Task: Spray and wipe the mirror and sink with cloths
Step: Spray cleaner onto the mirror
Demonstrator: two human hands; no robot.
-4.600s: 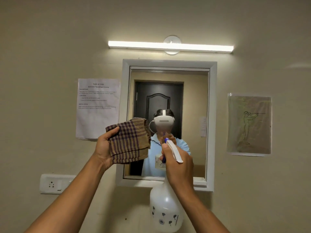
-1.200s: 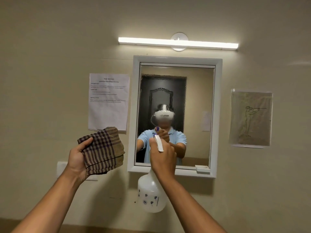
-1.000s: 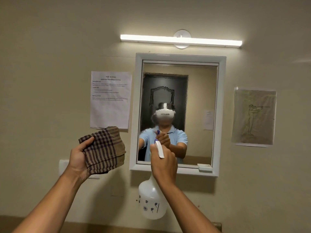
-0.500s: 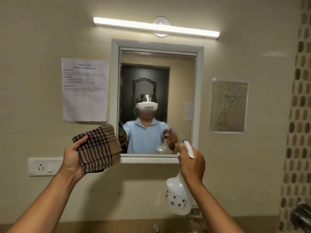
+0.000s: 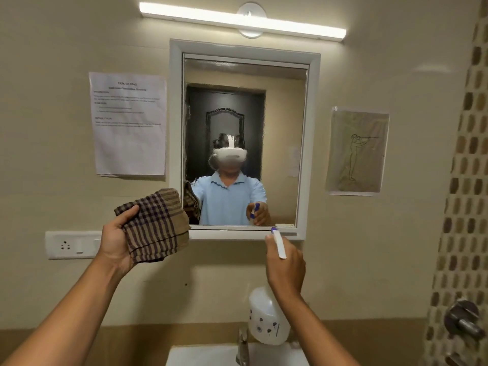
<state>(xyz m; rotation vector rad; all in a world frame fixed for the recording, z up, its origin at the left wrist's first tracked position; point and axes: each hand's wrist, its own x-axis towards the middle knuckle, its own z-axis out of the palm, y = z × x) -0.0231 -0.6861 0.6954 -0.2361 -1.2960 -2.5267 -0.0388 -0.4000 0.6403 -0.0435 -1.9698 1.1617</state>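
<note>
A white-framed mirror hangs on the beige wall, its glass mottled with spray droplets. My left hand holds a folded brown checked cloth beside the mirror's lower left corner. My right hand grips the trigger head of a white spray bottle, below the mirror's lower right corner. The bottle body hangs under my wrist. A white sink shows at the bottom edge, with a metal tap at its back.
A printed sheet is taped left of the mirror and a drawing right of it. A wall socket sits at left. A tube light glows above. The tiled wall at right carries a metal valve.
My right hand has lowered the spray bottle from in front of the mirror to below its right corner. The view tilted down, bringing the sink and tap into sight. The cloth stays at left.
</note>
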